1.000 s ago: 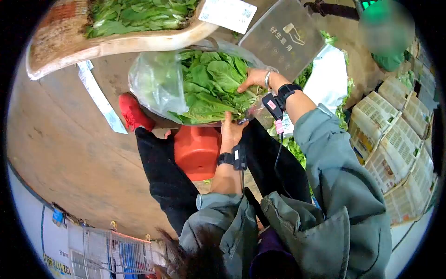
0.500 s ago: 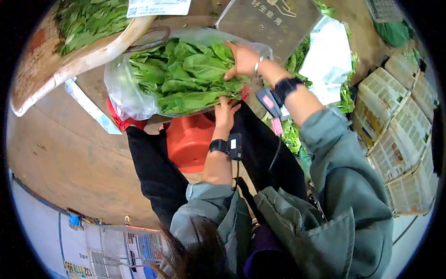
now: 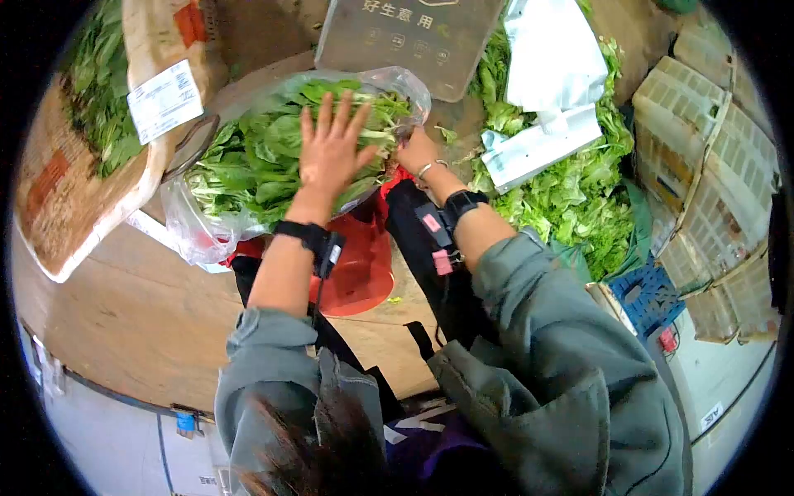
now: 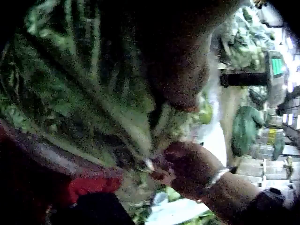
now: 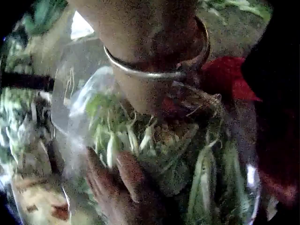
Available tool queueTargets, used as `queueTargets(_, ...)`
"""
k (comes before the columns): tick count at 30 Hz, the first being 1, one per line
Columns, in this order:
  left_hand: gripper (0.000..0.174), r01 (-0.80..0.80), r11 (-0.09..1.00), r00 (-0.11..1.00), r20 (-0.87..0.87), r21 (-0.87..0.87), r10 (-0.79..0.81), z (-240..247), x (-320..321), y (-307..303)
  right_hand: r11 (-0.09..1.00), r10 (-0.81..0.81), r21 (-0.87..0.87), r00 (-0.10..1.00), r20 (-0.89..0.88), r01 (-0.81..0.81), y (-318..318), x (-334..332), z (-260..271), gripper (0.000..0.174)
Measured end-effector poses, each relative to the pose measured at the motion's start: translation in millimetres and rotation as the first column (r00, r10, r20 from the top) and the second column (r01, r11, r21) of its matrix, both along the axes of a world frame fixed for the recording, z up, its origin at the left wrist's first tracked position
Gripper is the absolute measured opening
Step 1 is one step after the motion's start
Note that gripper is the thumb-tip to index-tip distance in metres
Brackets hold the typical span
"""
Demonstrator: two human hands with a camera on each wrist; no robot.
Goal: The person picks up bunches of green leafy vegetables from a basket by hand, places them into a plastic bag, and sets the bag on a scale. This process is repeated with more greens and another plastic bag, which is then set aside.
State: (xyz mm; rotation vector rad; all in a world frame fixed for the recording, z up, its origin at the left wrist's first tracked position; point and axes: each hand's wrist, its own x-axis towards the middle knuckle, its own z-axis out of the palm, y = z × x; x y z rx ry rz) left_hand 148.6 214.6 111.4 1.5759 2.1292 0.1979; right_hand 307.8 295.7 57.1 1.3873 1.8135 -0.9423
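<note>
A clear plastic bag (image 3: 184,219) lies on its side, filled with leafy greens (image 3: 265,153) whose pale stem ends point right. My left hand (image 3: 331,149) rests on top of the greens, fingers straight and spread; the right wrist view shows its fingers beside the white stems (image 5: 112,147). My right hand (image 3: 418,153) is at the bag's mouth by the stem ends, fingers curled on the bag's edge. In the left wrist view, the right hand (image 4: 187,164) shows its bracelet, and its fingertips are dark and blurred.
A red plastic stool (image 3: 356,269) stands between the legs. A dark scale plate (image 3: 405,41) lies beyond the bag. At right are loose lettuce (image 3: 579,207), a white sheet (image 3: 554,58), a blue crate (image 3: 645,298) and stacked pale crates (image 3: 703,165). A white-rimmed container (image 3: 107,223) holds greens at left.
My left hand has moved from the bag's near side onto the greens, fingers spread. The right hand has gone from the leaves to the bag's edge by the stem ends. The head view has turned.
</note>
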Motion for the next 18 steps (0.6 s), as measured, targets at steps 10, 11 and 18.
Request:
queueTargets(10, 0.057, -0.015, 1.0, 1.0, -0.017, -0.027, 0.014, -30, -19, -22, 0.997, 0.022, 0.071, 0.995, -0.101, -0.015, 22, 80, 76, 0.034)
queueTargets(11, 0.056, -0.038, 0.999, 0.999, -0.006, -0.016, 0.037, -32, -19, -21, 0.997, -0.05, 0.045, 0.989, -0.142, 0.056, 21, 85, 83, 0.035)
queueTargets(18, 0.099, 0.091, 0.991, 0.986, 0.148, -0.1, -0.076, -4, -19, -20, 0.966, -0.218, 0.098, 0.96, -0.177, 0.238, 44, -39, 37, 0.045)
